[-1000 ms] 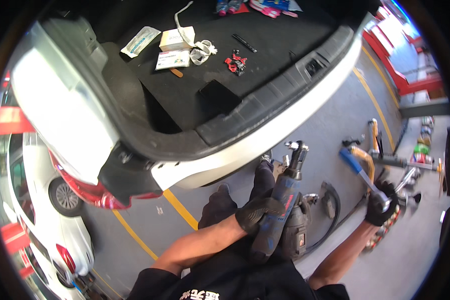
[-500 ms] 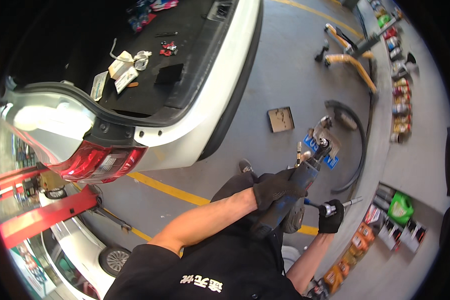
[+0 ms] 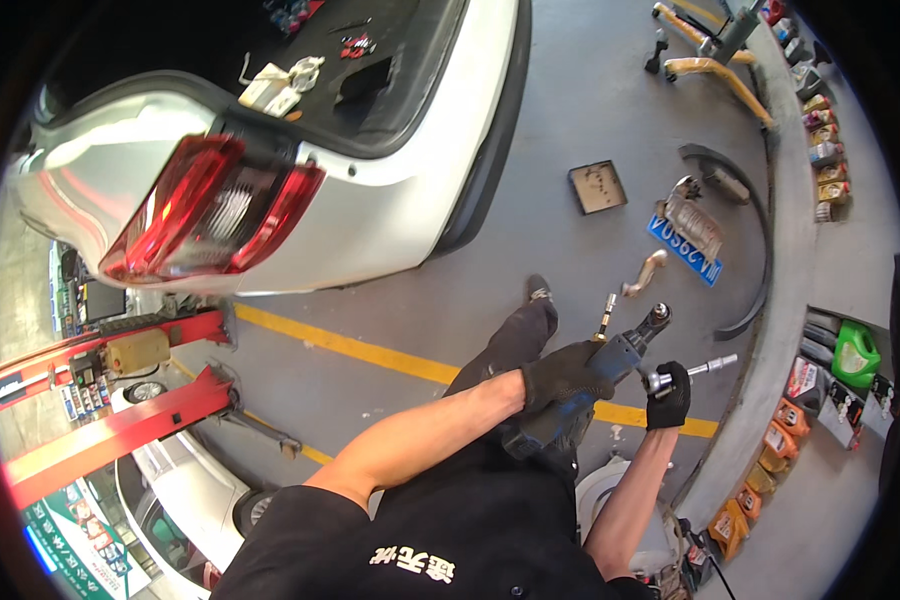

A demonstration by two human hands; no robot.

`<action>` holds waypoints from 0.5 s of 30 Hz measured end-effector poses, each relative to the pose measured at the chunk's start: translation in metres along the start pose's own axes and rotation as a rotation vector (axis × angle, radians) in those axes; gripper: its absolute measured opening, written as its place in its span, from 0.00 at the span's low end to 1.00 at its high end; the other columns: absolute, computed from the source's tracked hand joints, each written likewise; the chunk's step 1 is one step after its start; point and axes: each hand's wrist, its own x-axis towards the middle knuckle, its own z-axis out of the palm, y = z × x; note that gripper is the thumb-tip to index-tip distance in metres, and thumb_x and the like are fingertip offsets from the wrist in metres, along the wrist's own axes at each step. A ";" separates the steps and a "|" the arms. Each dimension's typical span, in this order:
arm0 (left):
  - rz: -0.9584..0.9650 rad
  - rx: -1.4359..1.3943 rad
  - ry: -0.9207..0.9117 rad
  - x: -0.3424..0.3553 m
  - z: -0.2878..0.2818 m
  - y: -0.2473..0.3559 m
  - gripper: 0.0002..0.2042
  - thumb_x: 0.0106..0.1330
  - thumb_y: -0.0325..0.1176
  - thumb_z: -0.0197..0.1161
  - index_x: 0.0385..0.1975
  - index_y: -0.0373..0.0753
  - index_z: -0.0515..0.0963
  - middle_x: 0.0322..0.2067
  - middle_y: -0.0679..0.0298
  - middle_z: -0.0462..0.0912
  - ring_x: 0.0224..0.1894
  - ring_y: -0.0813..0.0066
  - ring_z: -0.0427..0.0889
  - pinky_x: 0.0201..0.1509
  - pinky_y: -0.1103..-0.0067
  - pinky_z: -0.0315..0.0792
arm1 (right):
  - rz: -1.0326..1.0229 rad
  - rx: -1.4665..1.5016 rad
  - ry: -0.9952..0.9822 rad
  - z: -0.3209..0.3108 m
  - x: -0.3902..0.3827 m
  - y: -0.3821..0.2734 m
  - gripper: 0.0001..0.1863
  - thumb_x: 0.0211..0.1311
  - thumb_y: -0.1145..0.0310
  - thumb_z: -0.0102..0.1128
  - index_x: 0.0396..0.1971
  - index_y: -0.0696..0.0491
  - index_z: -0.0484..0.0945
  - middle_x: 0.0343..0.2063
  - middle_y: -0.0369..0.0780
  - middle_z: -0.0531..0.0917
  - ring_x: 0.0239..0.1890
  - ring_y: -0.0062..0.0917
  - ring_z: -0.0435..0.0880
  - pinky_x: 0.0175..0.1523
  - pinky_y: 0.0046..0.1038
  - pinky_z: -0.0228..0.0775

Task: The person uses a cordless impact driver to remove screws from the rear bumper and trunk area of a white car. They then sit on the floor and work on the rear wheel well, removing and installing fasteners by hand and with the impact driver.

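Note:
My left hand (image 3: 562, 375), in a black glove, is closed round a dark grey and blue power ratchet (image 3: 622, 355) held low in front of my body. A second dark tool is partly hidden beneath it, with a slim metal fitting (image 3: 605, 320) showing beside it. My right hand (image 3: 668, 398), also gloved, grips a hand ratchet with a long socket (image 3: 708, 365) just right of the power tool. The white car's rear corner (image 3: 390, 215) and red tail lamp (image 3: 210, 210) are at upper left, apart from both hands.
On the floor lie a shallow tray (image 3: 597, 186), blue plate (image 3: 670, 255), metal housing, pipe (image 3: 645, 272) and curved black trim (image 3: 755, 250). A yellow-legged stand (image 3: 720, 80) is beyond. Bottles (image 3: 855, 355) line the right-hand ledge. A red lift arm (image 3: 120, 435) is at left.
The view has swung away from the open boot toward the floor and ledge on the right, with the tail lamp now nearer. Both hands still hold their tools.

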 end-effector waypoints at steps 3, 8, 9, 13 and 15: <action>-0.069 0.156 0.010 -0.028 -0.008 -0.024 0.26 0.51 0.35 0.69 0.51 0.35 0.72 0.39 0.61 0.77 0.42 0.72 0.77 0.46 0.75 0.73 | 0.464 0.641 0.018 0.038 -0.038 0.026 0.05 0.58 0.70 0.63 0.30 0.54 0.76 0.29 0.38 0.80 0.33 0.29 0.80 0.38 0.31 0.74; -0.134 0.604 0.012 -0.058 -0.037 -0.087 0.31 0.49 0.42 0.71 0.53 0.34 0.72 0.42 0.54 0.80 0.46 0.60 0.79 0.50 0.69 0.73 | 0.910 1.004 0.014 0.088 -0.089 0.014 0.05 0.63 0.68 0.57 0.31 0.53 0.78 0.28 0.36 0.79 0.31 0.24 0.79 0.36 0.30 0.74; -0.164 0.639 -0.006 -0.066 -0.043 -0.100 0.33 0.48 0.44 0.71 0.55 0.34 0.72 0.45 0.52 0.79 0.49 0.58 0.79 0.52 0.68 0.72 | 0.960 1.021 0.032 0.097 -0.095 -0.006 0.05 0.64 0.68 0.57 0.31 0.53 0.78 0.27 0.36 0.79 0.30 0.24 0.79 0.35 0.30 0.74; -0.152 0.703 0.003 -0.100 -0.080 -0.159 0.32 0.49 0.46 0.69 0.53 0.34 0.73 0.47 0.49 0.79 0.49 0.58 0.80 0.51 0.66 0.72 | 1.024 0.929 -0.164 0.130 -0.146 0.029 0.07 0.66 0.65 0.56 0.35 0.53 0.78 0.27 0.33 0.78 0.30 0.22 0.78 0.34 0.26 0.73; -0.144 0.833 0.097 -0.114 -0.114 -0.215 0.37 0.50 0.49 0.68 0.59 0.33 0.70 0.53 0.46 0.76 0.56 0.54 0.76 0.58 0.66 0.70 | 0.964 0.698 -0.223 0.149 -0.163 0.022 0.13 0.62 0.60 0.58 0.22 0.50 0.77 0.18 0.32 0.73 0.20 0.19 0.71 0.26 0.25 0.62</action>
